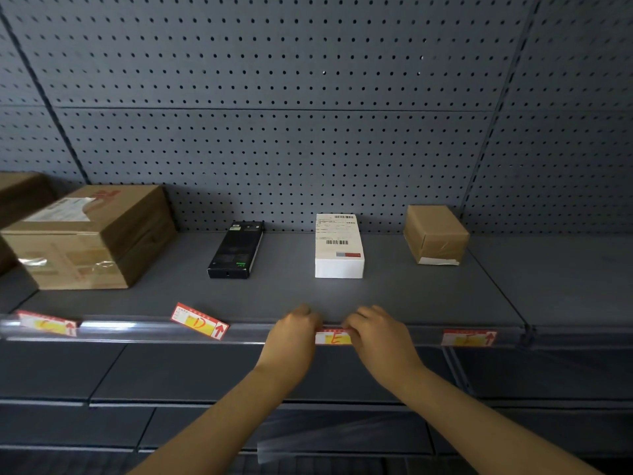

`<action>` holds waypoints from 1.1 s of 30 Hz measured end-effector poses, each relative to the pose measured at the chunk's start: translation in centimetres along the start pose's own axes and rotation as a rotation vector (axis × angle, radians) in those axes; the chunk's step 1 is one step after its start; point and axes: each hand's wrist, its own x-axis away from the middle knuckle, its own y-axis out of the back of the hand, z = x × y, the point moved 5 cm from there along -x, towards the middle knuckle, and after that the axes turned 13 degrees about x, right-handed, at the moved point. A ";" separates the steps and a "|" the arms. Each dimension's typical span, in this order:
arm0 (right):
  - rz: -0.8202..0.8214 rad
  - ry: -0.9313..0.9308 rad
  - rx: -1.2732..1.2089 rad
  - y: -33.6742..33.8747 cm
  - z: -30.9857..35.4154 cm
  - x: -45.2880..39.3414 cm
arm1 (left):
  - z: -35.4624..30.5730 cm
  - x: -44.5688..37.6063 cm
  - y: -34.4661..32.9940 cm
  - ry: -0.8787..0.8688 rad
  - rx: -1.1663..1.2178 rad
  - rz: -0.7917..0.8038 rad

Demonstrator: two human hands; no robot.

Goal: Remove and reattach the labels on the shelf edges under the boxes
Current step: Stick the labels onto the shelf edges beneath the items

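Head view showed the left hand [296, 329] and right hand [373, 329] pinching the ends of the E label [333, 338] in the shelf edge strip [257, 332] below the white box [339, 246]; uneven pulling could probably tear or skew it like the tilted D label [199, 321].

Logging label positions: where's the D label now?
Head view, left of centre: the D label lies tilted on the shelf edge, below the black box, left of both hands.
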 end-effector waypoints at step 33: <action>-0.056 -0.077 -0.140 0.5 -2.1 1.4 | 0.3 0.7 0.2 0.104 0.185 -0.060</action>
